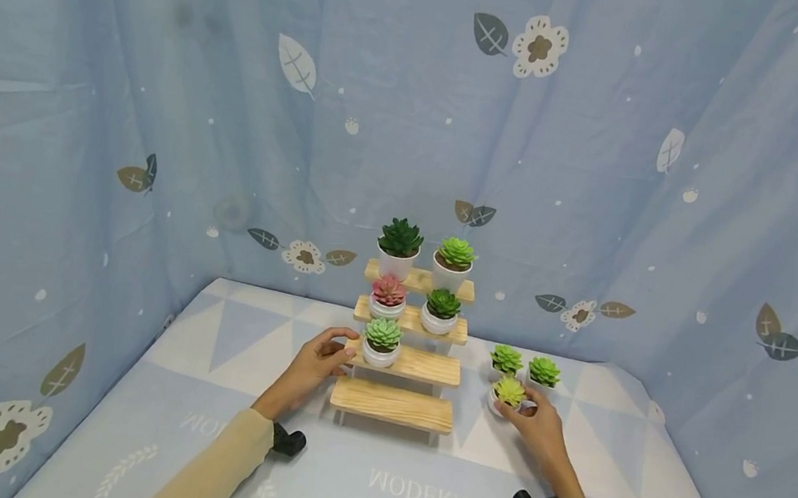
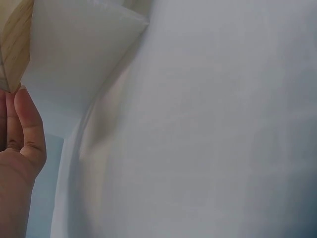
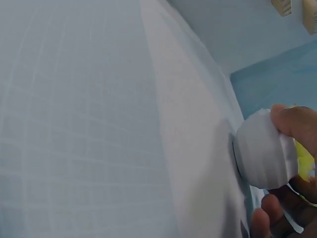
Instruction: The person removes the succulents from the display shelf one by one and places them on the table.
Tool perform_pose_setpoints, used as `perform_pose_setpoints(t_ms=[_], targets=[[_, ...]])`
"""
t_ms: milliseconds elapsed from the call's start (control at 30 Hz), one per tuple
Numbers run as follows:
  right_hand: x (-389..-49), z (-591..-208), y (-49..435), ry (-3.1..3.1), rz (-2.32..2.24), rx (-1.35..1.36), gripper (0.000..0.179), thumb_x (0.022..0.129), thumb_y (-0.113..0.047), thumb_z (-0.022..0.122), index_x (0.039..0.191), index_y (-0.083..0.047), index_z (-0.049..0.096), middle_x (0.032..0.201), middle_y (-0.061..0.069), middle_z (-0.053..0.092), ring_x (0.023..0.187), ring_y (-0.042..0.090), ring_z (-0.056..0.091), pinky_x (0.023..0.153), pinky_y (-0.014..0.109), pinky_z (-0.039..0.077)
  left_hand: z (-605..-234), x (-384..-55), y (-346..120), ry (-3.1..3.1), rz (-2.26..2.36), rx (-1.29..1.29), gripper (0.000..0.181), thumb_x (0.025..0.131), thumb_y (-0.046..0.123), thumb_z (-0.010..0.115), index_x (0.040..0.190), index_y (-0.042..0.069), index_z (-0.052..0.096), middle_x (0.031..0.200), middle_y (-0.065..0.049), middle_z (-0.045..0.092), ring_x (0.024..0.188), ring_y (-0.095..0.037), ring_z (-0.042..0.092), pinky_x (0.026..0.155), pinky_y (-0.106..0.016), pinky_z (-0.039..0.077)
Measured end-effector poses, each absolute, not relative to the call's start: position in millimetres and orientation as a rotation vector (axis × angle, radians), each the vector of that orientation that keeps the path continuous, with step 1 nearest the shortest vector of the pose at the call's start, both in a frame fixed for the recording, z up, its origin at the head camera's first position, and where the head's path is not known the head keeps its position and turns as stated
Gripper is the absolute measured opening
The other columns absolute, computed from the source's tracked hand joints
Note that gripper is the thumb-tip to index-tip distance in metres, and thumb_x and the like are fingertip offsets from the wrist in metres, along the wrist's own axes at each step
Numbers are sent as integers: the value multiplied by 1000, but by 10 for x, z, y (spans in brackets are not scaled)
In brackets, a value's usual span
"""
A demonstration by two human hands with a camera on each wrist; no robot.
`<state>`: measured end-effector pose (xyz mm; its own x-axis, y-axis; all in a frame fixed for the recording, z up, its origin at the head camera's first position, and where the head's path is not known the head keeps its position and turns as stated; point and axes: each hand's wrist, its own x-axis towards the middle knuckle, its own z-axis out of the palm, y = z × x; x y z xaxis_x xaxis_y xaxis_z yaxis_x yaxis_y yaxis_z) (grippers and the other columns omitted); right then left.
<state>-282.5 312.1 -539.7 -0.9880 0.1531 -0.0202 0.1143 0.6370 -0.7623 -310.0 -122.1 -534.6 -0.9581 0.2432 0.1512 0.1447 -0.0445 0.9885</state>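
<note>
My left hand (image 1: 314, 360) is at the left end of a tiered wooden plant stand (image 1: 394, 404). In the left wrist view its fingertips meet the corner of a wooden board (image 2: 16, 49). Just beside those fingers, a mint-green succulent in a white pot (image 1: 381, 353) sits on the stand's second tier from the bottom. On the right, my right hand (image 1: 540, 429) pinches a yellow-green potted succulent (image 1: 509, 391) between thumb and fingers. The right wrist view shows its white ribbed pot (image 3: 262, 151) tipped sideways in that view, with the thumb on its side.
Behind the right hand stand two bright green potted succulents (image 1: 544, 372). Higher tiers hold a pink succulent (image 1: 389, 291), a green one (image 1: 442, 303), a dark green one (image 1: 400, 237) and a light green one (image 1: 455, 252). A patterned blue curtain (image 1: 401, 115) surrounds the table.
</note>
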Motion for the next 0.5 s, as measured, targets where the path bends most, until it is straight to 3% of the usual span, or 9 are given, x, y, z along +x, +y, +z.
perform_pose_setpoints(t_ms=[267,500], targets=[[-2815,-5300,3147,-2856,1346,-186,94,90,-50,79,155,3,37,136,27,53,106,33,59,77,38,52,-5346,-3107,-1210,2133,2190,431,40,103,27,67,140,13,57,113,-15,64,105,-33,65,85,-41,58],[-2748,-5144,3180,-2808,1268,-72,83,91,-44,80,155,-6,44,145,23,51,120,38,54,86,48,52,-5368,-3112,-1210,2135,2184,420,41,103,28,67,140,14,57,113,-16,63,106,-34,65,87,-44,58]])
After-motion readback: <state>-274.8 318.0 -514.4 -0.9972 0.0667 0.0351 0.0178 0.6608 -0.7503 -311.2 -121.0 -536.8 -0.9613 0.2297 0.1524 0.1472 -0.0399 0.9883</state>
